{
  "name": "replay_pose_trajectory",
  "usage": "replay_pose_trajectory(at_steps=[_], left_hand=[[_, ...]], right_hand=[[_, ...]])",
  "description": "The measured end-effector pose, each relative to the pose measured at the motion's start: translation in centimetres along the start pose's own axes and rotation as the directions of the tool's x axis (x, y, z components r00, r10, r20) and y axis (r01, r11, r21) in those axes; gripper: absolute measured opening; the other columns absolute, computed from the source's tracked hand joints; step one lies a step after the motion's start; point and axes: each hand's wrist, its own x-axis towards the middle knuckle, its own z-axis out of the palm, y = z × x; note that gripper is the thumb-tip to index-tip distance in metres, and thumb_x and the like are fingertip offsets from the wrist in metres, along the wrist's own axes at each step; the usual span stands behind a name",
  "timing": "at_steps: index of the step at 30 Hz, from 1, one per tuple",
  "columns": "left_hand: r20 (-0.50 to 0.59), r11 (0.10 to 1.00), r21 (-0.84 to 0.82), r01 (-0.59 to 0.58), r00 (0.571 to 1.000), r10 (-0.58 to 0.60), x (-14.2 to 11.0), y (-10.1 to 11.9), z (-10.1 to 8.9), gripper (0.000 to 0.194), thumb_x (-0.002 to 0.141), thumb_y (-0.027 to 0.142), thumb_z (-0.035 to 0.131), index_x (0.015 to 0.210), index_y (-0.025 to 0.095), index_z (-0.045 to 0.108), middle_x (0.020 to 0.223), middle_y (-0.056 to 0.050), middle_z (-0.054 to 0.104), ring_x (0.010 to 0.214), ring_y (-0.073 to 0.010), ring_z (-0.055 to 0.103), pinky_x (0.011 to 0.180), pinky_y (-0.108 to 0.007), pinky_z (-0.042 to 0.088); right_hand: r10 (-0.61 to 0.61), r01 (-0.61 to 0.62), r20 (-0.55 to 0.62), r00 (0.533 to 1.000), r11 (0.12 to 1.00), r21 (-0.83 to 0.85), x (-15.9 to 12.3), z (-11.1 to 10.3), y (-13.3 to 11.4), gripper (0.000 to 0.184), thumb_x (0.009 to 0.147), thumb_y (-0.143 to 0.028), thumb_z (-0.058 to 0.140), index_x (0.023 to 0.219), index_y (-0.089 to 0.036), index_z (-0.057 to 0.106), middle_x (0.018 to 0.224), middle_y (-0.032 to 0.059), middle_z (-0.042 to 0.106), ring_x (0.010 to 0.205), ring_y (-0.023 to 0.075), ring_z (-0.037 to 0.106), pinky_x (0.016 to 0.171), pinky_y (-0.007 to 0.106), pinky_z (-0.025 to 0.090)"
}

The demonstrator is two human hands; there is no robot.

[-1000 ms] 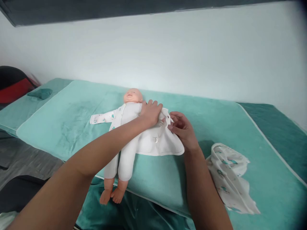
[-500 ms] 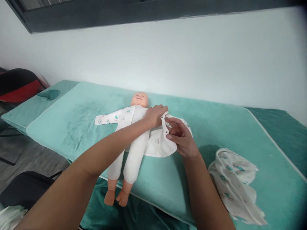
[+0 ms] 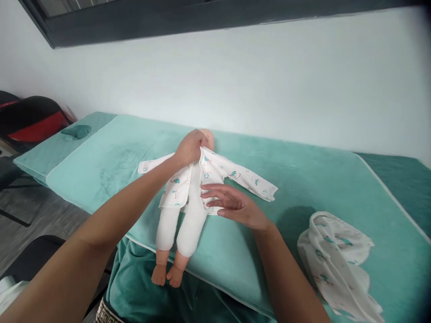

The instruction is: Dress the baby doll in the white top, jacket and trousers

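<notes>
We pinched collar of printed jacket [image 3: 173, 188] with left hand [image 3: 189, 149], close beside doll's head. We held right hand [image 3: 234, 204] released, fingers spread, at jacket's lower front. Jacket lay open-fronted over doll [image 3: 191, 233]. Doll lay on green mattress [image 3: 289, 168], feet past near edge. We had crumpled printed cloth [image 3: 336, 260] at right.

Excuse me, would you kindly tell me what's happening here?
Someone is handling a printed jacket on a doll lying on a green bed. The left hand is at the collar, seemingly gripping it; the right hand is open over the lower front. The jacket's front is open. A printed cloth lies to the right.
</notes>
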Motion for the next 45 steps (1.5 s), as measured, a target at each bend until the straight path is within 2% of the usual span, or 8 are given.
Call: replay_pose_trajectory(at_steps=[6, 12, 16, 21, 27, 35, 41, 45], left_hand=[[-0.150, 0.996, 0.054, 0.072, 0.987, -0.064, -6.2, -1.2, -1.4, 0.011, 0.089, 0.012, 0.050, 0.091, 0.023, 0.053, 0.101, -0.006, 0.060, 0.096, -0.0200, 0.056, 0.086, -0.034, 0.044], [-0.301, 0.952, -0.202, 0.230, 0.910, -0.283, -13.5, -1.5, -0.6, 0.005, 0.094, 0.024, 0.058, 0.090, 0.023, 0.060, 0.093, -0.003, 0.061, 0.090, -0.0191, 0.056, 0.086, -0.032, 0.042], [-0.378, 0.810, -0.505, 0.298, 0.767, -0.519, -15.5, -1.8, 1.1, 0.006, 0.091, 0.027, 0.063, 0.089, 0.022, 0.065, 0.091, -0.001, 0.062, 0.087, -0.0164, 0.055, 0.082, -0.028, 0.042], [-0.205, 0.493, -0.829, 0.264, 0.677, -0.707, -16.6, -4.2, 1.6, 0.013, 0.086, 0.030, 0.068, 0.080, 0.019, 0.065, 0.081, 0.001, 0.062, 0.076, -0.0136, 0.055, 0.074, -0.026, 0.044], [0.008, 0.111, -0.987, 0.120, 0.711, -0.703, -17.4, -6.3, 0.8, 0.014, 0.079, 0.026, 0.076, 0.088, 0.019, 0.067, 0.085, 0.000, 0.067, 0.074, -0.0113, 0.061, 0.071, -0.025, 0.050], [0.012, 0.037, -0.998, 0.051, 0.727, -0.686, -17.2, -6.6, 0.6, 0.015, 0.077, 0.019, 0.076, 0.090, 0.019, 0.068, 0.088, -0.001, 0.070, 0.079, -0.0118, 0.065, 0.075, -0.025, 0.053], [0.018, 0.009, -0.999, 0.033, 0.725, -0.688, -17.3, -7.0, 0.7, 0.016, 0.076, 0.019, 0.076, 0.090, 0.019, 0.068, 0.087, -0.001, 0.071, 0.078, -0.0116, 0.066, 0.076, -0.025, 0.053], [0.022, -0.019, -1.000, 0.013, 0.735, -0.678, -17.3, -7.5, 0.9, 0.018, 0.076, 0.018, 0.078, 0.090, 0.018, 0.069, 0.088, 0.000, 0.071, 0.080, -0.0108, 0.066, 0.078, -0.024, 0.053]], right_hand=[[-0.137, 0.018, -0.273, 0.952, 0.917, -0.399, 0.4, -0.3, 1.1, 0.026, 0.089, -0.040, 0.074, 0.110, -0.026, 0.068, 0.100, 0.0053, 0.068, 0.088, 0.0187, 0.064, 0.080, 0.035, 0.055], [-0.274, 0.072, -0.146, 0.951, 0.651, -0.755, 1.2, 1.8, 2.1, 0.009, 0.092, -0.033, 0.069, 0.092, -0.025, 0.065, 0.087, 0.0042, 0.064, 0.080, 0.0200, 0.060, 0.072, 0.036, 0.050], [-0.394, 0.142, -0.126, 0.911, 0.584, -0.799, 1.6, 3.9, 2.0, 0.012, 0.096, -0.025, 0.059, 0.084, -0.025, 0.063, 0.082, 0.0050, 0.067, 0.078, 0.0210, 0.062, 0.071, 0.037, 0.049], [-0.420, 0.117, -0.216, 0.882, 0.638, -0.761, 0.7, 4.0, 2.8, 0.010, 0.094, -0.031, 0.062, 0.086, -0.027, 0.066, 0.077, 0.0030, 0.069, 0.069, 0.0204, 0.061, 0.067, 0.037, 0.048], [-0.300, -0.168, -0.772, 0.560, 0.871, -0.461, -0.3, -0.6, 3.7, 0.028, 0.095, -0.052, 0.058, 0.087, -0.026, 0.063, 0.070, 0.0000, 0.059, 0.064, 0.0191, 0.053, 0.062, 0.033, 0.044], [0.060, -0.358, -0.456, 0.888, 0.713, -0.603, 0.2, -0.1, 4.3, 0.047, 0.094, -0.060, 0.052, 0.064, -0.024, 0.057, 0.065, -0.0004, 0.061, 0.066, 0.0186, 0.055, 0.067, 0.031, 0.042], [0.135, -0.323, -0.377, 0.916, 0.805, -0.498, -1.7, 2.0, 3.4, 0.051, 0.092, -0.059, 0.056, 0.058, -0.022, 0.053, 0.059, -0.0009, 0.055, 0.060, 0.0166, 0.047, 0.059, 0.030, 0.035], [-0.022, -0.333, -0.584, 0.811, 0.804, -0.493, -2.8, 2.7, 3.9, 0.056, 0.095, -0.062, 0.051, 0.055, -0.023, 0.044, 0.054, -0.0010, 0.044, 0.057, 0.0163, 0.040, 0.057, 0.032, 0.033]])
